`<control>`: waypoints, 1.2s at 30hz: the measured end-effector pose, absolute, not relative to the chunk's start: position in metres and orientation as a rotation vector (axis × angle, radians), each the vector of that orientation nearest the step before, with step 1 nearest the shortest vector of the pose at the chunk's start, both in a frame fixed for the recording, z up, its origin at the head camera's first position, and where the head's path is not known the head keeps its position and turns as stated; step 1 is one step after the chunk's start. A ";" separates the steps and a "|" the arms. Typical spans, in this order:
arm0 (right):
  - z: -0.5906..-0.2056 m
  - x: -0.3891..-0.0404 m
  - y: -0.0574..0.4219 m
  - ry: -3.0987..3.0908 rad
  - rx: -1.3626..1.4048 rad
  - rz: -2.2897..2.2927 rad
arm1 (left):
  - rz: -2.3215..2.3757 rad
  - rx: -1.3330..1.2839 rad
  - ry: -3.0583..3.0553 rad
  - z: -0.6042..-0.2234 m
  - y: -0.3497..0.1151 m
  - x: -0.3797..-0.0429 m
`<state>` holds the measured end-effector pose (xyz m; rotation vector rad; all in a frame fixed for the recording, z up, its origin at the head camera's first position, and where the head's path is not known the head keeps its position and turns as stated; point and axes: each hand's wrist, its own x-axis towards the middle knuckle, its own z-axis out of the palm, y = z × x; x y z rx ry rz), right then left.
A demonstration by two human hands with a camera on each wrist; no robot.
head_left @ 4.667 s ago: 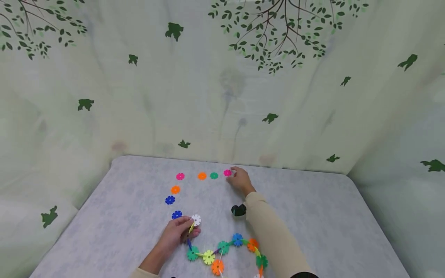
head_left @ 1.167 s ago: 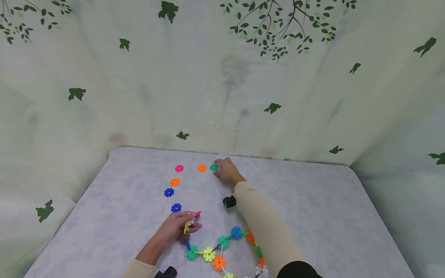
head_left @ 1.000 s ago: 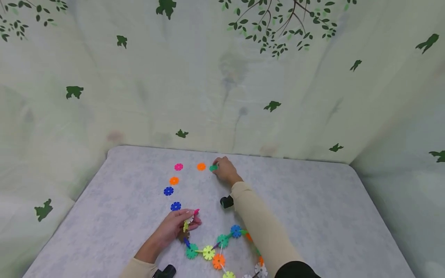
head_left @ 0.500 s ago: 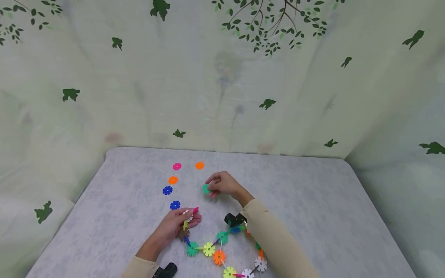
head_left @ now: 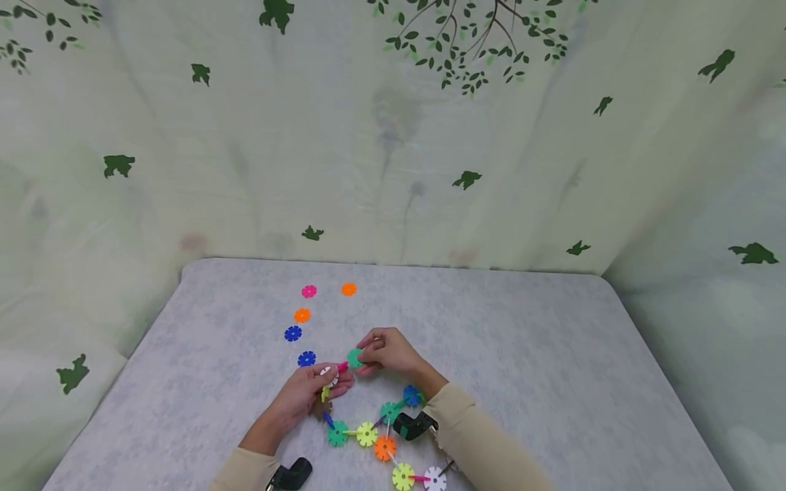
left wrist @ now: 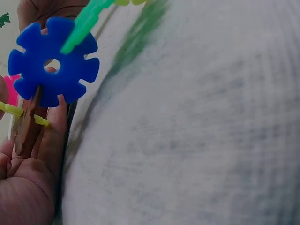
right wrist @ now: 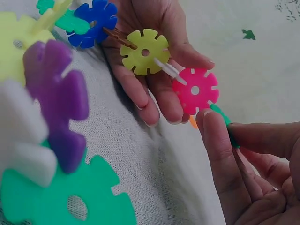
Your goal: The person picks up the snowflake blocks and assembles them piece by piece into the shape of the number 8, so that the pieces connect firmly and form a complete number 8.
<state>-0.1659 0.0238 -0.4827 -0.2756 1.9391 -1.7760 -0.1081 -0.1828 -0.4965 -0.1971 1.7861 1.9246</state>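
Observation:
My left hand (head_left: 301, 395) holds the end of a chain of notched plastic flower discs. A pink disc (right wrist: 195, 90) at that end sits between its thumb and fingers, slotted to a white disc (right wrist: 169, 70), then a yellow disc (right wrist: 145, 51), a brown one (left wrist: 29, 124) and a blue one (left wrist: 54, 61). My right hand (head_left: 393, 353) pinches a loose green disc (head_left: 354, 358) between thumb and fingers. Its edge meets the rim of the pink disc; whether the slots are joined I cannot tell. The rest of the chain, with an orange disc (head_left: 385, 447), lies on the table.
Loose discs lie on the grey table cover (head_left: 522, 354) beyond the hands: a pink disc (head_left: 309, 291), orange discs (head_left: 348, 289) and blue discs (head_left: 293, 333). The right forearm (head_left: 485, 436) covers part of the chain. A leaf-printed curtain (head_left: 393, 136) stands behind the table.
The right hand earlier left a pink disc at the left hand, then picked up the green disc from the far row and brought it back towards the left hand. The left hand keeps its hold.

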 end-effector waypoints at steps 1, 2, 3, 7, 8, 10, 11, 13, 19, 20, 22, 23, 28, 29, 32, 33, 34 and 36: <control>-0.483 -0.165 0.023 1.941 -0.278 -1.772 | 1.925 -0.197 1.782 -0.496 -0.183 -0.108; -0.483 -0.165 0.023 1.941 -0.279 -1.769 | 1.926 -0.197 1.779 -0.497 -0.183 -0.108; -0.483 -0.165 0.022 1.940 -0.279 -1.766 | 1.927 -0.194 1.774 -0.497 -0.184 -0.108; -0.483 -0.166 0.021 1.960 -0.314 -1.745 | 1.936 -0.184 1.769 -0.498 -0.184 -0.108; -0.483 -0.167 0.021 1.960 -0.326 -1.740 | 1.937 -0.173 1.774 -0.499 -0.184 -0.108; -0.483 -0.168 0.022 1.967 -0.361 -1.728 | 1.942 -0.153 1.779 -0.500 -0.184 -0.109; -0.483 -0.169 0.022 1.964 -0.375 -1.729 | 1.945 -0.146 1.779 -0.501 -0.184 -0.109; -0.483 -0.170 0.023 1.951 -0.396 -1.731 | 1.953 -0.140 1.779 -0.501 -0.183 -0.109; -0.483 -0.169 0.022 1.915 -0.404 -1.745 | 1.964 -0.184 1.773 -0.499 -0.182 -0.107; -0.483 -0.169 0.021 1.918 -0.404 -1.743 | 1.964 -0.187 1.771 -0.499 -0.182 -0.107; -0.483 -0.170 0.020 1.926 -0.400 -1.743 | 1.971 -0.187 1.764 -0.499 -0.182 -0.108; -0.484 -0.170 0.019 1.931 -0.399 -1.743 | 1.978 -0.186 1.757 -0.499 -0.182 -0.108; -0.484 -0.169 0.016 1.956 -0.392 -1.739 | 2.011 -0.193 1.724 -0.501 -0.182 -0.110; -0.484 -0.169 0.016 1.958 -0.390 -1.734 | 2.012 -0.189 1.719 -0.501 -0.182 -0.111; -0.483 -0.167 0.014 1.970 -0.385 -1.722 | 2.008 -0.172 1.714 -0.500 -0.183 -0.110; -0.482 -0.167 0.014 1.975 -0.381 -1.722 | 2.010 -0.165 1.710 -0.500 -0.183 -0.110; -0.481 -0.166 0.014 1.980 -0.377 -1.725 | 2.011 -0.160 1.707 -0.499 -0.183 -0.110; -0.480 -0.164 0.013 1.992 -0.369 -1.737 | 2.004 -0.166 1.714 -0.499 -0.183 -0.110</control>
